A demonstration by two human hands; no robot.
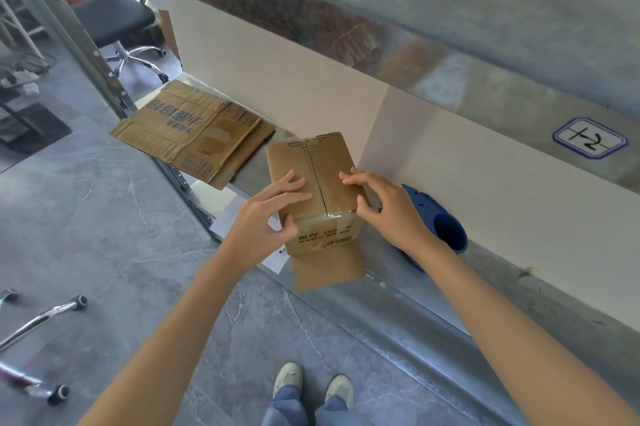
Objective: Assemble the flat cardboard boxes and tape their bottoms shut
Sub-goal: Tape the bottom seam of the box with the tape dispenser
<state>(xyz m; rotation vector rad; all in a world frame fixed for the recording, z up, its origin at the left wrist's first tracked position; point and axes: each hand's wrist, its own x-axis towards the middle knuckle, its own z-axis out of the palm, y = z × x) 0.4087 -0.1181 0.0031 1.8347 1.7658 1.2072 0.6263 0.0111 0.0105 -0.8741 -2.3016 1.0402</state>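
A small assembled cardboard box (308,162) stands upside down on the metal shelf (415,290). Clear tape runs along its bottom seam and over the near edge. My left hand (266,217) lies on the left half of the taped face, fingers across the top and thumb hooked on the near left corner. My right hand (384,207) touches the right half with its fingertips, thumb against the near right corner. One loose flap hangs down at the front of the box. A stack of flat cardboard boxes (194,134) lies on the shelf to the left.
A blue tape dispenser (443,224) rests on the shelf just behind my right wrist. White paper sheets (239,214) lie under the box's left side. A white wall panel backs the shelf. An office chair (114,20) stands far left; chair legs (45,318) sit by my feet.
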